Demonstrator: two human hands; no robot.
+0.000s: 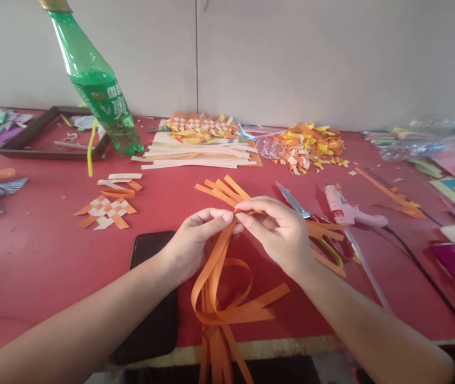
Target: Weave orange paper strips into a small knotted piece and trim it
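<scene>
Near the center of the frame, the left hand (193, 237) and the right hand (279, 232) meet over a bundle of orange strips (220, 318), thumbs and fingertips pinched close together. Both grips are narrow, closed on the strips where they gather; how the fingers lie underneath is hidden.

The pinch sits toward the bundle's upper end. Above it, short square-cut ends fan toward the upper left; below it, the far longer part hangs to the bottom edge of the frame. The long axis runs roughly up and down the picture, though one broad loop curls at lower center and sends its tails off to the right. The strips are flat, thin and matt, smooth-faced and flexible enough to bend without a crease; whether they are paper or ribbon, I cannot tell.

The red tabletop (43, 277) has a smooth look. Left of center lies a small orange-and-white woven piece (107, 209), checkered, with pointed tips. A flat black slab (151, 325) lies partly beneath the left forearm. Right of the hands are metal-bladed scissors (292, 200) and a pale pink glue gun (341, 208); at upper left, a green translucent bottle (99, 93) appears tilted.
</scene>
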